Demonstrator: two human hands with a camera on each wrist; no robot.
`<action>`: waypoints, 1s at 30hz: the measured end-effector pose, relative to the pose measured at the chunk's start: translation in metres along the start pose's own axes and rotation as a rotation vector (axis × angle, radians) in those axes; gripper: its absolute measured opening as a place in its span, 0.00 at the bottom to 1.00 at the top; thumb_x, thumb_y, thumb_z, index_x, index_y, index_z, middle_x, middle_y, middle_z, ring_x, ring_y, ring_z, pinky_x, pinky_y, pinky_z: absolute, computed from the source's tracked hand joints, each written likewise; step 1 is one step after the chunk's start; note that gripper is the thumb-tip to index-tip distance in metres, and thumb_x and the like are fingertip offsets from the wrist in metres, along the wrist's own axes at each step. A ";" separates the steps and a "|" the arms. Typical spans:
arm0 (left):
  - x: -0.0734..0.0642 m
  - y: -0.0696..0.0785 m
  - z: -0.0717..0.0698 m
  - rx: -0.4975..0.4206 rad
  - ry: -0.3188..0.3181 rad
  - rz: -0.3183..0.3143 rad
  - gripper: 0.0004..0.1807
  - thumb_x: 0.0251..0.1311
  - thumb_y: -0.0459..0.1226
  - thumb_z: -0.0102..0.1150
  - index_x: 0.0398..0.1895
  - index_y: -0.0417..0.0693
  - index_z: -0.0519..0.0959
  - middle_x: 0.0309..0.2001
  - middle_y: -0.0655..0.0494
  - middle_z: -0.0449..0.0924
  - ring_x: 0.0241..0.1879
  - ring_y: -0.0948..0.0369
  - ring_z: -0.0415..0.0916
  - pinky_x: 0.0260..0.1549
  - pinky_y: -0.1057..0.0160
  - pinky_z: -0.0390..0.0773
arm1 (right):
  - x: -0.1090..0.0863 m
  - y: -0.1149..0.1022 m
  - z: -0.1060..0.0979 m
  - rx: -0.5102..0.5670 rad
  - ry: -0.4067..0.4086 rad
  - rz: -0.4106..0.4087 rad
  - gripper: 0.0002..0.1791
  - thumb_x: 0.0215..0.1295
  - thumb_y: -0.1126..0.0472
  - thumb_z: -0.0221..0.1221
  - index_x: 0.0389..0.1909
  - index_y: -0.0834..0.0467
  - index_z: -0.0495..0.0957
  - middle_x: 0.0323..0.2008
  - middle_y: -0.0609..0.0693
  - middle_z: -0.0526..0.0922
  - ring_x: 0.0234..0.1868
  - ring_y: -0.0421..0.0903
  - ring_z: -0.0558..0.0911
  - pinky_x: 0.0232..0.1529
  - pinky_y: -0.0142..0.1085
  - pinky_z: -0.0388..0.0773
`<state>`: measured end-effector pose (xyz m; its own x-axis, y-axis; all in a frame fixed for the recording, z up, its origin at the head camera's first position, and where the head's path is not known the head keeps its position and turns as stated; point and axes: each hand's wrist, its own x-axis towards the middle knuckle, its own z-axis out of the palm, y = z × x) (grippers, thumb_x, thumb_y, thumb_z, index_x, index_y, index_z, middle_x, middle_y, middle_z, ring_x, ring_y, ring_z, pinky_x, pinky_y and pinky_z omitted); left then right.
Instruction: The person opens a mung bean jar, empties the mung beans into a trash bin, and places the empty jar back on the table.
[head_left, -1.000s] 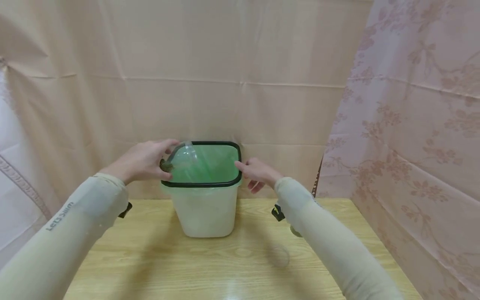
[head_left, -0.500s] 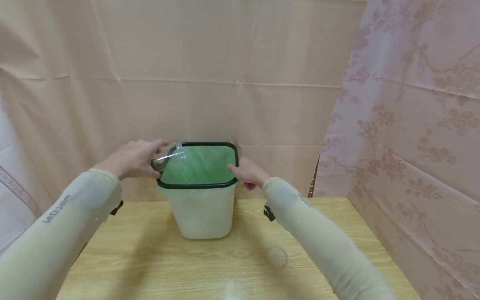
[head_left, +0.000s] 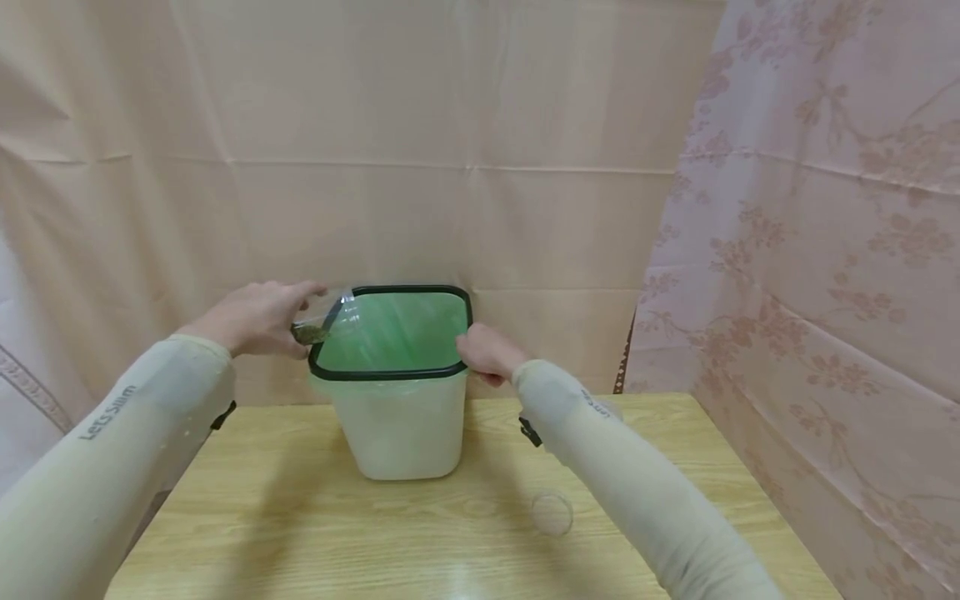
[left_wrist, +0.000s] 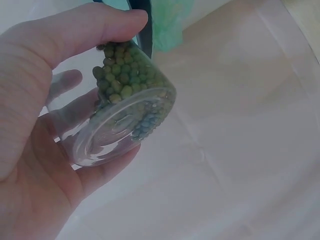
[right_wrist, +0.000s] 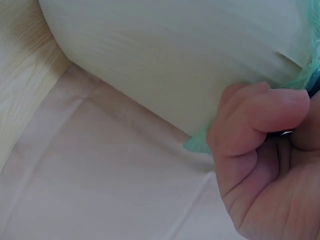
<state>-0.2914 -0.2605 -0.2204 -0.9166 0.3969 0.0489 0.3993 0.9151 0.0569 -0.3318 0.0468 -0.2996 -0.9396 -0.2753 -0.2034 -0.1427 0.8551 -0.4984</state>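
My left hand (head_left: 266, 317) holds a clear plastic jar (head_left: 330, 317) on its side at the left rim of a trash bin. Small green beans (left_wrist: 120, 72), looking like mung beans, lie inside along its wall; thumb and fingers wrap the jar. Its mouth overlaps the bin's opening. The white trash bin (head_left: 405, 429) has a black rim ring (head_left: 397, 374) and a green bag (head_left: 412, 329) lining it. At the right rim, my right hand (head_left: 491, 350) grips the edge with curled fingers, the bag's green edge (right_wrist: 199, 144) showing beside them.
A clear round lid (head_left: 552, 513) lies on the wooden table (head_left: 360, 533) in front and to the right of the bin. Part of a translucent thing (head_left: 611, 408) shows behind my right forearm. Beige cloth (head_left: 337, 167) hangs right behind the bin, and pink floral cloth (head_left: 840, 292) hangs at right.
The jar and my left hand have drawn slightly left, so less of the jar overlaps the opening. My right fingers have curled onto the rim. The whole view has shifted a little.
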 end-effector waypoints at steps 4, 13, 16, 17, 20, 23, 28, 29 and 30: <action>0.000 0.000 0.001 -0.013 -0.011 -0.013 0.51 0.45 0.39 0.80 0.72 0.38 0.63 0.58 0.29 0.76 0.52 0.33 0.77 0.48 0.32 0.76 | -0.001 -0.003 0.000 -0.037 -0.005 0.035 0.34 0.79 0.53 0.35 0.07 0.54 0.63 0.06 0.47 0.65 0.06 0.43 0.64 0.09 0.33 0.60; 0.002 -0.004 0.007 -0.015 -0.011 0.000 0.50 0.44 0.38 0.80 0.71 0.38 0.64 0.57 0.29 0.77 0.50 0.34 0.79 0.47 0.33 0.77 | -0.005 -0.005 -0.003 -0.046 -0.014 0.079 0.30 0.77 0.52 0.37 0.12 0.54 0.66 0.08 0.46 0.64 0.08 0.42 0.63 0.09 0.33 0.57; 0.002 -0.004 0.008 -0.006 -0.006 0.009 0.50 0.43 0.38 0.81 0.71 0.37 0.64 0.56 0.30 0.78 0.49 0.35 0.79 0.47 0.33 0.77 | -0.006 -0.006 -0.004 -0.058 -0.026 0.080 0.29 0.77 0.53 0.37 0.12 0.55 0.66 0.08 0.46 0.64 0.07 0.42 0.62 0.09 0.33 0.57; 0.002 -0.004 0.009 -0.004 -0.004 0.008 0.50 0.43 0.38 0.81 0.71 0.37 0.64 0.56 0.30 0.78 0.49 0.36 0.79 0.47 0.34 0.77 | -0.007 -0.006 -0.004 -0.058 -0.031 0.082 0.29 0.77 0.53 0.37 0.12 0.55 0.66 0.07 0.46 0.64 0.07 0.42 0.62 0.09 0.33 0.56; 0.002 -0.005 0.009 0.004 -0.003 0.016 0.50 0.43 0.39 0.81 0.71 0.37 0.65 0.56 0.30 0.78 0.48 0.36 0.80 0.47 0.34 0.77 | -0.008 -0.007 -0.005 -0.059 -0.039 0.088 0.30 0.77 0.53 0.37 0.11 0.55 0.65 0.08 0.46 0.64 0.07 0.42 0.61 0.09 0.33 0.56; 0.003 -0.007 0.009 0.007 -0.004 0.030 0.50 0.43 0.39 0.80 0.71 0.37 0.65 0.55 0.31 0.79 0.48 0.37 0.80 0.47 0.34 0.77 | -0.009 -0.007 -0.006 -0.059 -0.038 0.095 0.30 0.77 0.53 0.37 0.11 0.54 0.65 0.08 0.46 0.64 0.07 0.42 0.61 0.09 0.33 0.56; 0.005 -0.009 0.005 0.003 -0.023 0.033 0.50 0.42 0.35 0.79 0.71 0.37 0.65 0.55 0.32 0.78 0.46 0.40 0.80 0.45 0.35 0.78 | -0.008 -0.009 -0.006 -0.070 -0.036 0.099 0.30 0.76 0.54 0.37 0.09 0.54 0.64 0.08 0.47 0.64 0.07 0.42 0.62 0.09 0.33 0.56; 0.005 -0.009 0.005 0.001 -0.029 0.030 0.50 0.42 0.33 0.79 0.71 0.37 0.64 0.55 0.32 0.78 0.45 0.41 0.81 0.45 0.36 0.78 | -0.008 -0.009 -0.006 -0.074 -0.036 0.098 0.31 0.76 0.54 0.37 0.09 0.54 0.64 0.08 0.47 0.64 0.07 0.42 0.62 0.09 0.33 0.56; 0.005 -0.009 0.004 -0.003 -0.035 0.025 0.50 0.42 0.32 0.79 0.72 0.37 0.64 0.55 0.31 0.78 0.45 0.42 0.81 0.45 0.36 0.79 | -0.008 -0.009 -0.006 -0.079 -0.037 0.095 0.31 0.76 0.54 0.37 0.08 0.54 0.64 0.08 0.47 0.64 0.07 0.42 0.62 0.09 0.33 0.56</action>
<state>-0.2999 -0.2667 -0.2249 -0.9065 0.4219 0.0155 0.4221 0.9046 0.0595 -0.3245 0.0440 -0.2887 -0.9382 -0.2062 -0.2778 -0.0791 0.9096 -0.4079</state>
